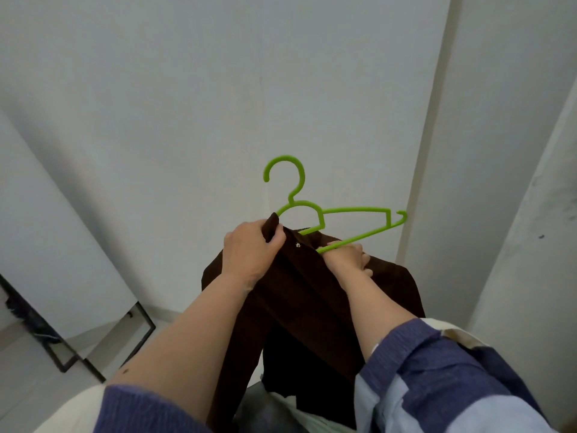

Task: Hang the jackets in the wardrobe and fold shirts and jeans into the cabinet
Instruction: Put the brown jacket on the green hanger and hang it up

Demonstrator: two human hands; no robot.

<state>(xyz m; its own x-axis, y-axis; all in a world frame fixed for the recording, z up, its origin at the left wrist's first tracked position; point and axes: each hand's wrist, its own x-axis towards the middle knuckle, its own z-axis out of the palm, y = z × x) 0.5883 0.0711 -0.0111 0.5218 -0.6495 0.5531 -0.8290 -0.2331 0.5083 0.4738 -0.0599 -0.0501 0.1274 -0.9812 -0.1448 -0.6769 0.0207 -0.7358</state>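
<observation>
Both hands busy: left hand (249, 250) pinches brown jacket (299, 295) collar, right hand (349, 256) grips green hanger (324, 214); we judge hangering underway, next seat far shoulder

nothing to read here, no text, labels, brands, numbers or signs that i can make out anywhere in this shot
</observation>
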